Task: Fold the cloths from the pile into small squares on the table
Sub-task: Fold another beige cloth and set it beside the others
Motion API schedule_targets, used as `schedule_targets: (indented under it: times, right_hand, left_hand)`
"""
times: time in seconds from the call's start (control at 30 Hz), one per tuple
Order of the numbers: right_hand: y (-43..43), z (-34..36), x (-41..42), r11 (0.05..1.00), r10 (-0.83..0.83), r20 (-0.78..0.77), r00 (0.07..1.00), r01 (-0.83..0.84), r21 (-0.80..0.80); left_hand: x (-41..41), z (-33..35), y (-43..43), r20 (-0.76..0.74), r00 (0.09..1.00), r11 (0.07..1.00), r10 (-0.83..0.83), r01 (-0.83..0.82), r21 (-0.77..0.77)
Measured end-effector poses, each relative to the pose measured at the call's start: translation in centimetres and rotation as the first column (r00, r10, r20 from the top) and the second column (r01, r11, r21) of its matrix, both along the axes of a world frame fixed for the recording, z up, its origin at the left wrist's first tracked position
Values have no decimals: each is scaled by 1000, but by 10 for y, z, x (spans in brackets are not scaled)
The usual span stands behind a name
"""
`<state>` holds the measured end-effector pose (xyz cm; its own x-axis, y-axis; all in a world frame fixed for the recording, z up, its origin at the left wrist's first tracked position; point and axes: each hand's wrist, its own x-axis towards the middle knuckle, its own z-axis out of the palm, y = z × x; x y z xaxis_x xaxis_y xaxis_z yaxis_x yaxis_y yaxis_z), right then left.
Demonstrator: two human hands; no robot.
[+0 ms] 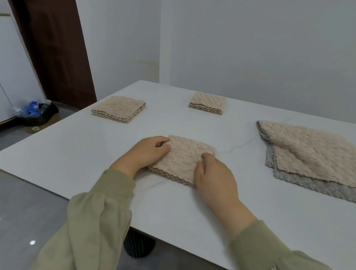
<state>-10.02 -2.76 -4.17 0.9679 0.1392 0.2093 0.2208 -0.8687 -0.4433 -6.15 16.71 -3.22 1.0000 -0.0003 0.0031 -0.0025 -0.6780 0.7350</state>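
White marble-look table [63, 145] under a plain grey wall fills my feed. At its middle the left hand [149, 151] has its fingers curled onto the nine o'clock edge of the cloth [183, 155], pinching it as far as I can judge. My view shows the right hand [214, 177] lying on the four o'clock corner with bent fingers; whether it pinches or only presses I cannot tell. The beige cloth is already a small layered square, flat between both hands. From it, the near square [118, 108] sits at ten o'clock and the far square [208, 102] at twelve, each well apart. At three o'clock lies the pile [323, 155]: a beige sheet over a grey one, unfolded, one edge rolled back.

I judge these cloths light, soft and floppy, nubbly enough not to slip; the layers will likely spring open unless pressed. I'd hold them at the corners or the scalloped edges.

Off the table at nine o'clock a bin bag [38, 110] sits on the floor. I can read no brand or writing; a label near the bag is too small.
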Motion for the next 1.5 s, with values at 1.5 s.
schedule_targets:
  times: [1.5]
  right_hand:
    - [-109,-5,63,983,-172,243,955,181,-15]
  left_hand:
    - [19,20,-172,45,989,755,-140,77,652]
